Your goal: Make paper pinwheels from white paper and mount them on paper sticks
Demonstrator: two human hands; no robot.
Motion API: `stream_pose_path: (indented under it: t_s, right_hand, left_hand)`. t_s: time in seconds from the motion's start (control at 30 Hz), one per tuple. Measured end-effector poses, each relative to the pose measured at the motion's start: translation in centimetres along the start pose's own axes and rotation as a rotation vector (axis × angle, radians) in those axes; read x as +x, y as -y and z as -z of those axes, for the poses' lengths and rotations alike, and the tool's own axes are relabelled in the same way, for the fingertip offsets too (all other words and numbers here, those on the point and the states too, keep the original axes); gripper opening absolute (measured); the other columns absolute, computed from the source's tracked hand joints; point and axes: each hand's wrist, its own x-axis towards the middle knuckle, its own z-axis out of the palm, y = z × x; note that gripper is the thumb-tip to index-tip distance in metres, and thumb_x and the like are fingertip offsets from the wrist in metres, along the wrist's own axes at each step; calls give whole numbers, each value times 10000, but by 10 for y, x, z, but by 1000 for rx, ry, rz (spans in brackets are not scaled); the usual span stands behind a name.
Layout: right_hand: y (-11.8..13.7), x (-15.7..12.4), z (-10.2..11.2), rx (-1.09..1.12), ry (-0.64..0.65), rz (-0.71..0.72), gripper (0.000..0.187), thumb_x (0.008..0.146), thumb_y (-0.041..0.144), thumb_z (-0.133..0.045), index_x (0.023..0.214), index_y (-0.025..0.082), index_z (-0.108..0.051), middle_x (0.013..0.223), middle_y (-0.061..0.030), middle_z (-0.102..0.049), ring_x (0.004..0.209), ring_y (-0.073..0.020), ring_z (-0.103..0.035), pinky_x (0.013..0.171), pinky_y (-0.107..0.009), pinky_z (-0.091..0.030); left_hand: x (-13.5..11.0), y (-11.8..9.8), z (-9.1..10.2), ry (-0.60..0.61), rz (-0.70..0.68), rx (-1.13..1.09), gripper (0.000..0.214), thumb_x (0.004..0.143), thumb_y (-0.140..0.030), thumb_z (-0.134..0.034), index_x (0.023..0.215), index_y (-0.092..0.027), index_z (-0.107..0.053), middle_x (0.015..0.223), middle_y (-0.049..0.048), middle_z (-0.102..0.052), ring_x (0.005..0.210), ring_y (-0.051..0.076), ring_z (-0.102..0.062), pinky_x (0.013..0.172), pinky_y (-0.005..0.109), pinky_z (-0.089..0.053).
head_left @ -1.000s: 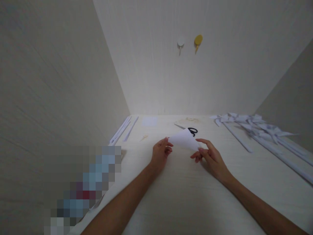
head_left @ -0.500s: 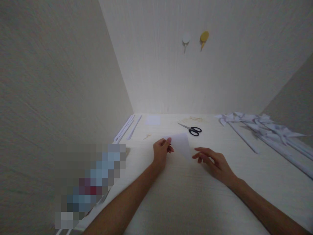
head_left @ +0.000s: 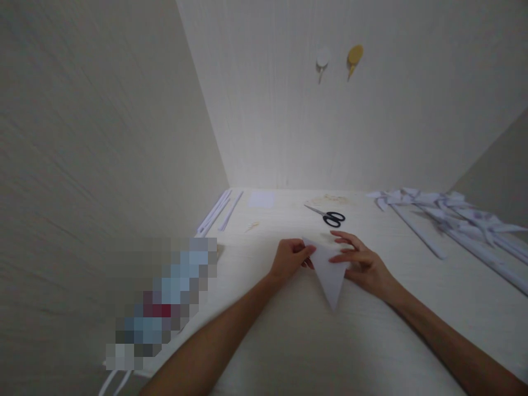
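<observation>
A white paper folded into a triangle point(head_left: 330, 275) lies on the pale table point(head_left: 313, 341), its tip pointing toward me. My left hand point(head_left: 291, 258) pinches the paper's left corner with closed fingers. My right hand point(head_left: 363, 264) rests on the paper's right side, fingers stretched across its upper edge. Black-handled scissors point(head_left: 328, 215) lie just beyond both hands.
Several white paper pinwheels on long sticks point(head_left: 449, 217) are piled at the right. Rolled white paper sticks point(head_left: 218, 212) lie along the left wall, with a small white paper square point(head_left: 262, 199) beside them. Two hooks, white point(head_left: 322, 59) and yellow point(head_left: 353, 56), hang on the back wall.
The paper went from held up as a tilted sheet to lying as a folded triangle nearer to me. My right hand moved onto it; both hands came closer together.
</observation>
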Motion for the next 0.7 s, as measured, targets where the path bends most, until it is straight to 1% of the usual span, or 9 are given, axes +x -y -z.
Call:
stream_pose_path:
  t_s: [0.1,0.17,0.23,0.3,0.33,0.4,0.5,0.6,0.7]
  right_hand:
    - [5,-1,0,-84,-15,30,121,647,265,-647,762,271,-683,1270,-63,-368,1157,-277,-335,911,-461,-322]
    - [8,0,0,-38,-24,17,146,643,280,-650,787,270,-676,1257,-66,-386,1155,-271,-342,924,-457,-310]
    - [7,1,0,118,-46,-58,254,659,300,-633,910,265,-635,1214,-87,-432,1094,-247,-416,885,-427,-362]
    - [3,2,0,340,-66,-180,368,690,327,-598,1048,256,-549,1120,-99,-508,983,-212,-503,809,-380,-423]
    - [1,3,0,434,-70,-244,379,708,344,-576,1071,246,-523,1061,-94,-543,923,-195,-533,772,-357,-439]
    - [-2,5,0,524,-75,-361,325,721,372,-555,1005,215,-548,931,-70,-592,804,-165,-558,708,-314,-448]
    - [-2,6,0,479,-45,-464,230,697,371,-582,808,170,-602,748,-30,-595,666,-127,-529,611,-254,-419]
    - [2,7,1,472,3,-461,206,696,356,-585,674,154,-610,648,-4,-554,620,-110,-489,570,-232,-376]
    - [3,6,1,506,-31,-444,215,676,344,-606,587,148,-606,622,8,-524,586,-95,-457,541,-226,-347]
  left_hand:
    - [0,-1,-1,-25,10,-8,249,622,-270,-606,438,-146,-493,396,-19,-524,356,69,-463,387,184,-364]
    - [0,-3,0,-49,4,-18,247,617,-278,-612,438,-147,-504,392,-15,-521,355,73,-462,389,189,-368]
    - [1,-4,0,-79,-14,-34,243,622,-289,-610,448,-147,-517,398,-10,-526,361,76,-469,389,190,-369]
    - [1,-5,1,-114,-34,-48,243,630,-296,-604,457,-145,-523,415,-3,-539,373,78,-480,387,185,-366]
    - [1,-4,1,-127,-42,-52,244,634,-296,-600,459,-144,-522,423,0,-544,376,78,-482,385,182,-364]
    - [1,-4,1,-131,-55,-47,239,642,-290,-593,466,-144,-524,429,1,-549,378,77,-483,384,178,-362]
    - [0,-5,0,-95,-67,-30,229,636,-280,-596,465,-146,-524,416,-6,-539,372,72,-475,388,177,-362]
    - [-1,-6,-1,-56,-57,-42,216,627,-280,-598,474,-145,-528,418,-8,-539,375,73,-479,389,176,-365]
    - [-1,-6,-1,-16,-50,-61,203,626,-283,-595,498,-139,-529,435,-3,-549,390,80,-499,394,177,-376]
